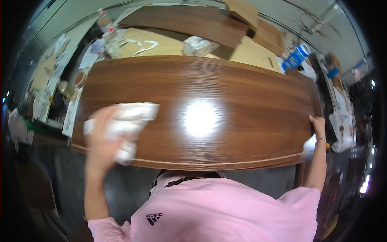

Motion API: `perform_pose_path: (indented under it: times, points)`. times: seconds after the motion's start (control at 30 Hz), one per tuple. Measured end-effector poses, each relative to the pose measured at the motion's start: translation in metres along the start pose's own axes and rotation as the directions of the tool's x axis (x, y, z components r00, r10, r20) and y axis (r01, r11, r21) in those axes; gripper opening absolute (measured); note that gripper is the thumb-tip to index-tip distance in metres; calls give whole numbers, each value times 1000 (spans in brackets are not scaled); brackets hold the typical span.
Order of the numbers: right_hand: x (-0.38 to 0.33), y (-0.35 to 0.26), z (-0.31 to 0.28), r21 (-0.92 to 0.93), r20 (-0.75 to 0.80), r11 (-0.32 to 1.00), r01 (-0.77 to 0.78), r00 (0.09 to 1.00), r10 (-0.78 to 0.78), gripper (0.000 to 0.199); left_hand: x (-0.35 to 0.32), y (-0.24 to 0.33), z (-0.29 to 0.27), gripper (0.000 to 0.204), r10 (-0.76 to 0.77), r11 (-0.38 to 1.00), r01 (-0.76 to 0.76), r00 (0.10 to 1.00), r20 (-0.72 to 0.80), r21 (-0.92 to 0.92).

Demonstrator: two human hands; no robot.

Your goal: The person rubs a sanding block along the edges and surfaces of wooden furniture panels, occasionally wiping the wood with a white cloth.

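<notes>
A glossy brown wood-grain panel [250, 105] lies flat in front of me, with a bright light reflected in its middle. On its left part my left hand [101, 137] is closed on a crumpled white cloth [135, 114]; hand and cloth are slightly blurred. At the right edge of the panel my right hand [318, 124] grips the side, thumb on top and the other fingers mostly hidden. A pale line runs along the panel's near edge.
Behind lie another brown panel [181, 19], a clear plastic bag [198, 46] and an open cardboard box [268, 34]. A blue canister [296, 56] stands at the back right. Bottles [105, 20], a tape roll [81, 78] and a glass jar [67, 89] are at the left.
</notes>
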State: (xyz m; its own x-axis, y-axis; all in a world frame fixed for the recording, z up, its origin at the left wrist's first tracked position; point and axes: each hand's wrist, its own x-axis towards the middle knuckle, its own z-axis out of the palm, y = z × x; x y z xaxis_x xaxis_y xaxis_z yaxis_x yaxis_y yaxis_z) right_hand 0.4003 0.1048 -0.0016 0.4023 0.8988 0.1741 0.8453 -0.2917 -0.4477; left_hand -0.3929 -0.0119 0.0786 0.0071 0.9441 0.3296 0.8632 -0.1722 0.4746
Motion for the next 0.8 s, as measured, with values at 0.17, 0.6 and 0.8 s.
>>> perform_pose_path:
  times: [0.17,0.6,0.8]
  points:
    - [-3,-18,19,-73,-89,992,-98,992,92,38,0,-29,20,59,383,896,-424,888,256,130]
    - [-220,-480,98,541,150,751,378,835,-529,76,49,-139,-88,38,407,903,-419,905,-126,-91]
    - [-317,-611,178,143,389,685,715,595,-703,77,47,-350,-120,22,-95,989,53,939,-331,-136]
